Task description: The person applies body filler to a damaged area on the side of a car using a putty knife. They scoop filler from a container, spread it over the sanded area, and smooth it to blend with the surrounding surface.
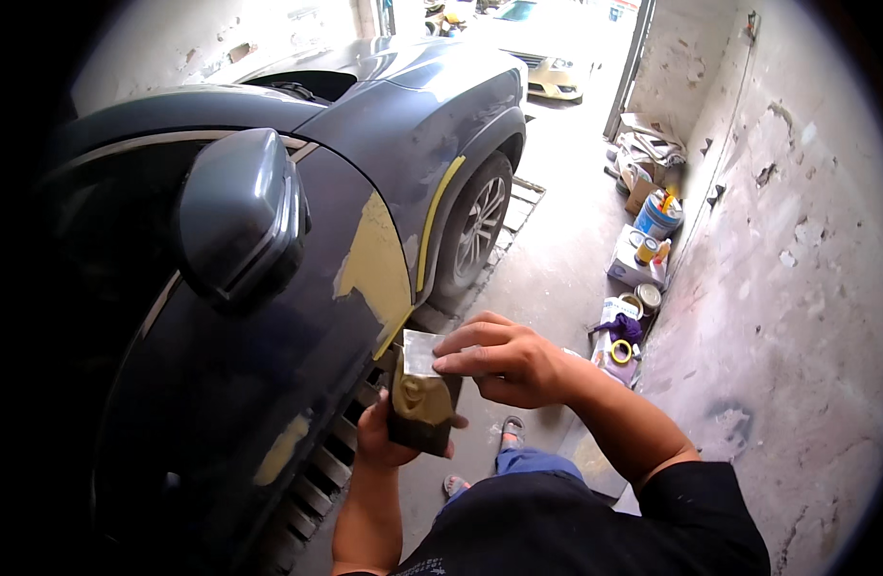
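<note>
My left hand [376,434] grips a dark mixing board [424,437] from below, its fingers wrapped round the edge. A mound of yellowish-brown putty [426,399] lies on the board. With my right hand [513,360] I pinch a flat metal putty spreader [421,351], its blade over the board at the putty's far edge. Just beyond is a dark car's side panel with a large dried-looking yellow putty patch [372,252]. A smaller putty patch [283,449] shows lower on the door.
The car's side mirror [245,216] juts out at left. Yellow putty or tape edges the wheel arch [440,213] above the front wheel [475,226]. Cans, a blue bucket [658,216] and boxes line the right wall. A light-coloured car [557,67] stands outside the doorway.
</note>
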The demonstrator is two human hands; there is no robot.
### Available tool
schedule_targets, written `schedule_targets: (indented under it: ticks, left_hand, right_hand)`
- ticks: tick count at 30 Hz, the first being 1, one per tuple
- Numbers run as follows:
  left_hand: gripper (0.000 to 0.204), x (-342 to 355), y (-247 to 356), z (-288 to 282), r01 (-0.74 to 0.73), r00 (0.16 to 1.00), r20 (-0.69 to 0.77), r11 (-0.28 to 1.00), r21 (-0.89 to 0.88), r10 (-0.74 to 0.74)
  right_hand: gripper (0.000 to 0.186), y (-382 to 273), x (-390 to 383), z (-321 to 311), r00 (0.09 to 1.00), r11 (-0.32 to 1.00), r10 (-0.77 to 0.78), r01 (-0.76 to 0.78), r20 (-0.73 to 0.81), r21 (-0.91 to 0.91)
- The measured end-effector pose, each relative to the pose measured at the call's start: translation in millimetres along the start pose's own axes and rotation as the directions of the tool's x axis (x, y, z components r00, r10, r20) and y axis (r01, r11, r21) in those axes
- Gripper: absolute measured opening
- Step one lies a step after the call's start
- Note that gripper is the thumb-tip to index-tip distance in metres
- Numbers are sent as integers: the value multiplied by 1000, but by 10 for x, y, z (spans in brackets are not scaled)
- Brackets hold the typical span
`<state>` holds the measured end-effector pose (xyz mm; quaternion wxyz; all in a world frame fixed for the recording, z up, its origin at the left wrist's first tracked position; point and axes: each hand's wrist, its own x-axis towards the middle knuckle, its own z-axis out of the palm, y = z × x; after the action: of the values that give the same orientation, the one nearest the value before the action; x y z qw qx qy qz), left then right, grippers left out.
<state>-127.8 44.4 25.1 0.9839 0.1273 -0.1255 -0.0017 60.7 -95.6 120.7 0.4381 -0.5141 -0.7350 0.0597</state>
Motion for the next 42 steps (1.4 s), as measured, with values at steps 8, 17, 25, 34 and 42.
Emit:
schedule_targets:
  ticks: [8,17,25,34,42]
  left_hand:
    - [70,191,17,111,-175,954,-174,926,334,243]
    - [62,281,-226,88,-62,806,55,-8,998,589]
    - [57,87,94,-36,104,933,-309,682,724,186]
    - [69,19,-60,-81,-30,993,-107,989,143,46]
    - [59,207,-97,-392,-238,774,-336,738,631,537]
  right_hand:
    - [41,367,-610,134,724,469,678,-294,-126,833]
    - [47,407,-553,585,641,136,745,-417,185,899]
    - [44,306,-349,-77,868,248,495,-109,-29,963]
    - [40,290,-63,119,957,961,266,-273,119,47]
    - [41,186,-169,747,937,926,312,-337,-159,-171]
